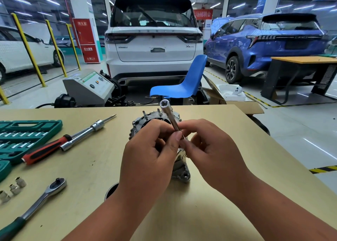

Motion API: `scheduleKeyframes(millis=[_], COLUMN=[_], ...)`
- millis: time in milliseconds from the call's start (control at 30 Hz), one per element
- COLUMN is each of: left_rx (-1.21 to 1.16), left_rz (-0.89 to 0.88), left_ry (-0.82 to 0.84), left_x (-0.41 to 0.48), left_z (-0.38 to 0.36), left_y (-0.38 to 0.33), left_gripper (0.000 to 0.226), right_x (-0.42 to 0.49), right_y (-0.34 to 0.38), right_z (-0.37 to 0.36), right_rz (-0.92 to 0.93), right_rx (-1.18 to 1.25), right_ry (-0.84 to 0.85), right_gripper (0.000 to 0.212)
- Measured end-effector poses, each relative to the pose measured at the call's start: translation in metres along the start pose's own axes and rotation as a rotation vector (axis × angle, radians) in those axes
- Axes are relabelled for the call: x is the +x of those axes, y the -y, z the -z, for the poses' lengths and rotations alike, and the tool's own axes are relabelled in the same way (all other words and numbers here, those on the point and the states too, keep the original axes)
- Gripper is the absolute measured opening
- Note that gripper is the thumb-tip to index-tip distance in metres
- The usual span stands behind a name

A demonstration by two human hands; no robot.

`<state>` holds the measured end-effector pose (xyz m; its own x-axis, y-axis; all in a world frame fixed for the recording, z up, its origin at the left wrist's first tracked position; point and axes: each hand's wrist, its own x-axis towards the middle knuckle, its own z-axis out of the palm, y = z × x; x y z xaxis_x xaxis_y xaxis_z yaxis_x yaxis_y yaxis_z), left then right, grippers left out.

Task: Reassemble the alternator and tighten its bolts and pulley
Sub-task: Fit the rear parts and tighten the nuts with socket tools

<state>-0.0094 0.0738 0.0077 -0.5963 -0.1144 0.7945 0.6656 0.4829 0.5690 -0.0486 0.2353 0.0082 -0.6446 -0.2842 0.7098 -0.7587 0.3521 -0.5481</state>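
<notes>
The silver alternator stands on the tan table, mostly hidden behind my hands; several studs stick up from its far rim. Above it I hold a long chrome socket, tilted with its open end up and away from me. My left hand pinches the socket's lower end between thumb and fingers. My right hand has its fingers curled at the same lower end, fingertips meeting my left thumb. What they pinch there is hidden.
On the left lie a green socket case, a red-handled screwdriver, a chrome extension bar, a ratchet and small sockets. A dark round part peeks out under my left wrist. Beyond the table: blue chair, cars.
</notes>
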Motion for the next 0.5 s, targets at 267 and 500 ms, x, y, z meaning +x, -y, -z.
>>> scheduleKeyframes(millis=[267,500], left_rx=[0.012,0.011], left_rz=[-0.009,-0.01], left_ry=[0.001,-0.001], left_x=[0.0,0.0001], left_z=[-0.0001,-0.0002], left_y=[-0.0011,-0.0006], left_gripper=[0.004,0.004], right_x=[-0.001,-0.0004], right_y=[-0.0013,-0.0021], right_z=[-0.0015,-0.0014], right_rz=[0.005,-0.002], right_rx=[-0.01,-0.055], right_ry=[0.011,0.019], right_gripper=[0.042,0.045])
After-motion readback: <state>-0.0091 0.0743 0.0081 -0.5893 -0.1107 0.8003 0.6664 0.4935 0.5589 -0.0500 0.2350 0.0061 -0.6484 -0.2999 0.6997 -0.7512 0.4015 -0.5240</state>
